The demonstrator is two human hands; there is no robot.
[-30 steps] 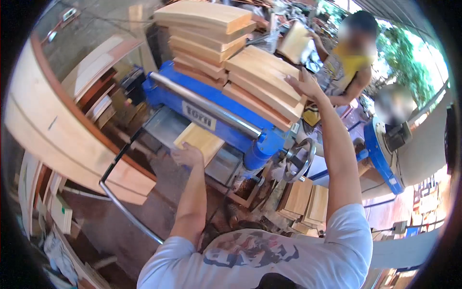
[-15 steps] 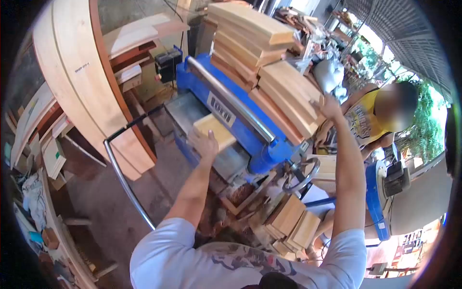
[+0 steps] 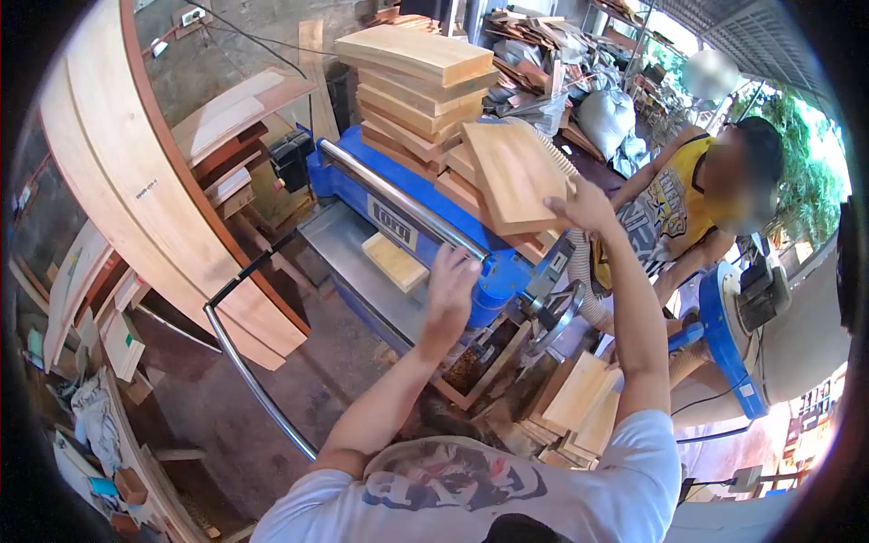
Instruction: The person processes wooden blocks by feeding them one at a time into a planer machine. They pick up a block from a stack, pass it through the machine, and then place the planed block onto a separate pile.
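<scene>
A blue thickness planer (image 3: 507,288) stands in front of me, with a light wooden board (image 3: 391,262) lying on its metal bed and partly under the head. My left hand (image 3: 450,291) hovers over the near end of the bed, apart from that board, its fingers loosely bent and holding nothing. My right hand (image 3: 584,206) grips the near corner of another wooden board (image 3: 511,172), which is tilted on top of the shorter stack. Beside it rises a taller stack of boards (image 3: 412,90) on top of the planer.
A co-worker in a yellow jersey (image 3: 674,181) is at the planer's right. Cut boards (image 3: 584,394) are piled low near a handwheel (image 3: 557,317). Long curved planks (image 3: 136,172) lean at the left, near a bent metal bar (image 3: 262,389).
My left hand has left the board on the bed and moved right. That board has gone further under the head. My right hand has tilted the top board off its stack.
</scene>
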